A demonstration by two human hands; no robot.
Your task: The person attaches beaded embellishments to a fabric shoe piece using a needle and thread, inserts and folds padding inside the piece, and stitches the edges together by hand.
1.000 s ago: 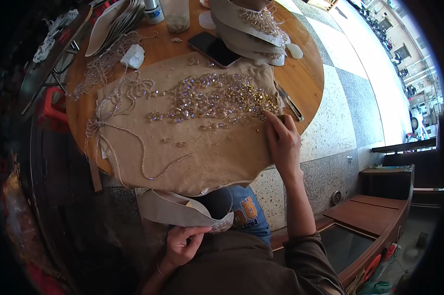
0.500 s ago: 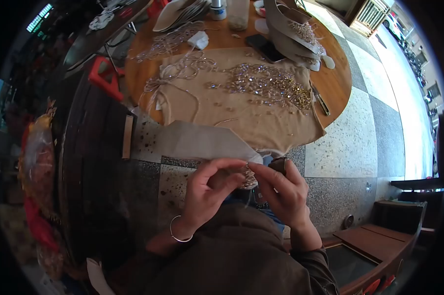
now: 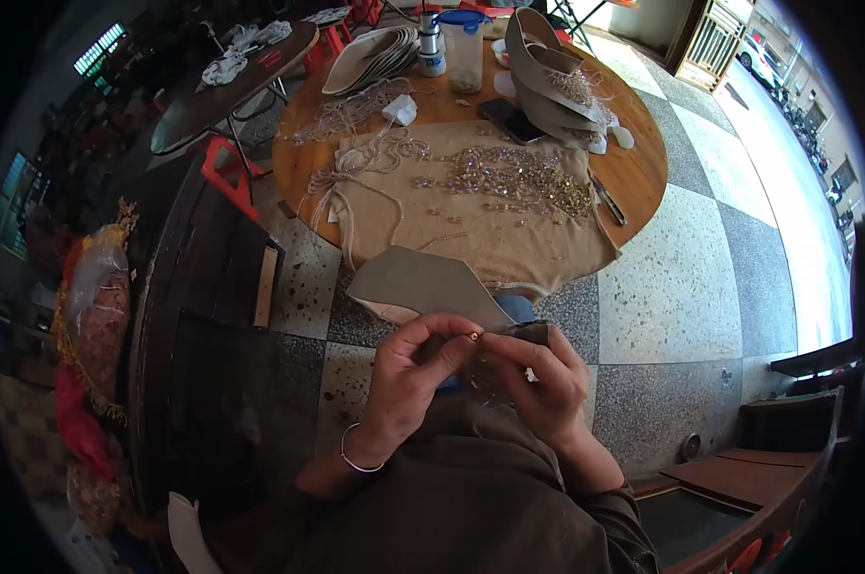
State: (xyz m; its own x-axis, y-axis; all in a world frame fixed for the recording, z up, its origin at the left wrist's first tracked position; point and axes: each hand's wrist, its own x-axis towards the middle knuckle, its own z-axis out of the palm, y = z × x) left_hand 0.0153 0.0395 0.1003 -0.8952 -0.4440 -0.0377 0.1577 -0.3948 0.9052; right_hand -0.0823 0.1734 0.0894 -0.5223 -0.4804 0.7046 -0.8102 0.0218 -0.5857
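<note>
left hand (image 3: 406, 383) pinches a tiny gold bead (image 3: 474, 336) between fingertips, below the table (image 3: 643, 148) edge; right hand (image 3: 547, 383) curls beside it, hold unclear. a loose pinch could drop the bead.

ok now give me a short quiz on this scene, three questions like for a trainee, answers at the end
1. Multiple choice: what shows at the fingertips of the left hand?
a) a pair of scissors
b) a small gold-coloured bead
c) a phone
2. True or false: a bangle is worn on the left wrist.
3. Fill in the missing word: the lid on the tall clear container on the round table is ____.

Key: 1 b; 2 true; 3 blue
</note>
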